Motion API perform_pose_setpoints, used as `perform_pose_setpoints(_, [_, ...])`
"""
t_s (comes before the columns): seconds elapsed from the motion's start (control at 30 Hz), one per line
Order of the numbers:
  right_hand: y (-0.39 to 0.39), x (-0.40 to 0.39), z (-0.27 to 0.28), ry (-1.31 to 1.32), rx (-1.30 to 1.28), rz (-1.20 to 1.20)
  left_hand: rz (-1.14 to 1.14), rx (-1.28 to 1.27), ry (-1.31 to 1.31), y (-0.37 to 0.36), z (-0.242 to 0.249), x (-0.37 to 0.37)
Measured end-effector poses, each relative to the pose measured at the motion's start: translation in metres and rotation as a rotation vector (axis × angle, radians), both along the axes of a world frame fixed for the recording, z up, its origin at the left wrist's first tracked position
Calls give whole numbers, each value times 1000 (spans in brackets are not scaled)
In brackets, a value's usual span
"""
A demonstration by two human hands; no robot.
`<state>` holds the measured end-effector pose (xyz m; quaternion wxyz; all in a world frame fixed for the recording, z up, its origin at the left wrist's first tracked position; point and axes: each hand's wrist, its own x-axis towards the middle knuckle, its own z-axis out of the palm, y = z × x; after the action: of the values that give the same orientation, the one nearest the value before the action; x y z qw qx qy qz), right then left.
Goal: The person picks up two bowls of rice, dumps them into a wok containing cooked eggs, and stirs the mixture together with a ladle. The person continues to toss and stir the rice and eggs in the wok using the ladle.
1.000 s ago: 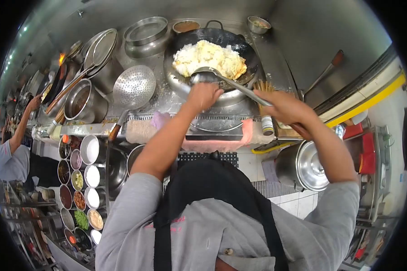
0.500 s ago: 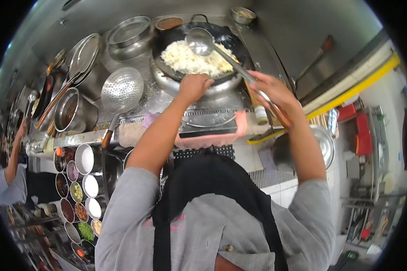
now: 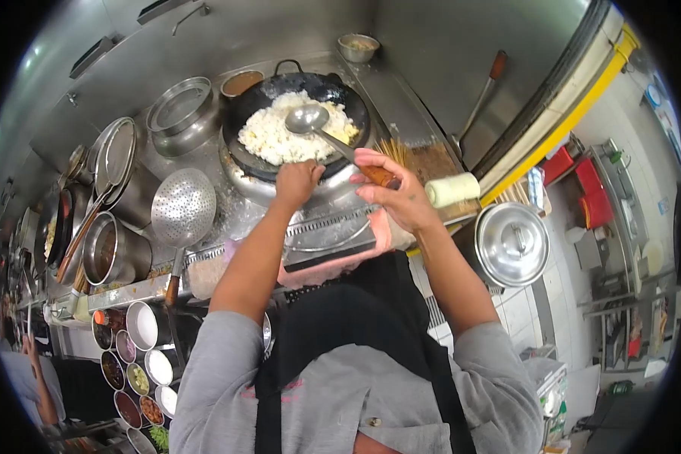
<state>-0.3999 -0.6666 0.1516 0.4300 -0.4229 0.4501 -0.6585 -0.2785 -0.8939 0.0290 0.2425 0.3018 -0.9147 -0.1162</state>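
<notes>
A black wok point(image 3: 238, 106) sits on the burner, holding white rice point(image 3: 268, 140) with some yellow bits near its right side. My left hand point(image 3: 298, 183) is closed in a fist at the near rim of the wok; the part it grips is hidden beneath the fingers. A metal ladle point(image 3: 307, 119) lies with its bowl over the middle of the rice. My right hand point(image 3: 397, 193) holds its wooden handle, with the fingers loosely bent around it. Left of the wok, a perforated skimmer point(image 3: 183, 208) rests apart from both hands.
Lidded pots point(image 3: 180, 113) stand left of the wok. Seasoning containers point(image 3: 141, 325) fill the lower left, near another person's arm point(image 3: 41, 378). A pale cylindrical container point(image 3: 452, 190) lies beside my right hand. A lidded pot point(image 3: 511, 244) stands at right.
The camera view has shifted. The ladle's bowl has come nearer over the rice, and my right hand has moved left, closer to the wok. My left hand stays at the rim.
</notes>
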Motion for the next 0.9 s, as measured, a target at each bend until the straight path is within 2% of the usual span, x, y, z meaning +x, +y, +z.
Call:
perform_pose_setpoints(0.1, [-17,-7,17,209,-120,-142,-45,-17,84,-2,-1,-1])
perform_pose_setpoints(0.13, [-25,-15,24,362,-7,-242,-66,-27,118,-1,-1,1])
perform_pose_setpoints(0.2, [-51,-33,29,694,-163,-456,-68,-40,106,0,-3,2])
perform_pose_setpoints(0.23, [-59,-40,44,830,-154,-505,-66,-49,111,-1,-4,2])
perform_pose_setpoints(0.3, [-116,-82,53,618,-383,-318,-52,-50,110,-4,-8,-1])
perform_pose_setpoints(0.33, [-142,-92,72,221,-381,-214,-51,-33,104,-3,-9,-1])
perform_pose_setpoints(0.4, [-184,-132,117,54,-469,-228,-54,-6,88,-3,-4,1])
perform_pose_setpoints(0.47, [-182,-118,177,102,-577,-365,-35,3,88,-4,-3,1])
perform_pose_setpoints(0.5, [-171,-130,197,103,-630,-154,-27,7,85,-1,2,2])
perform_pose_setpoints(0.6, [-169,-114,177,122,-663,-242,-30,28,87,0,1,2])
perform_pose_setpoints(0.63, [-192,-98,140,310,-551,-434,-29,41,74,0,0,3])
perform_pose_setpoints(0.73, [-247,-108,98,160,-589,-196,-41,56,81,4,1,2])
perform_pose_setpoints(0.77, [-247,-118,104,150,-597,-219,-45,52,89,0,3,3])
perform_pose_setpoints(0.87, [-206,-134,172,178,-617,-231,7,59,24,1,2,1])
perform_pose_setpoints(0.9, [-195,-137,170,173,-608,-184,11,49,38,1,0,2])
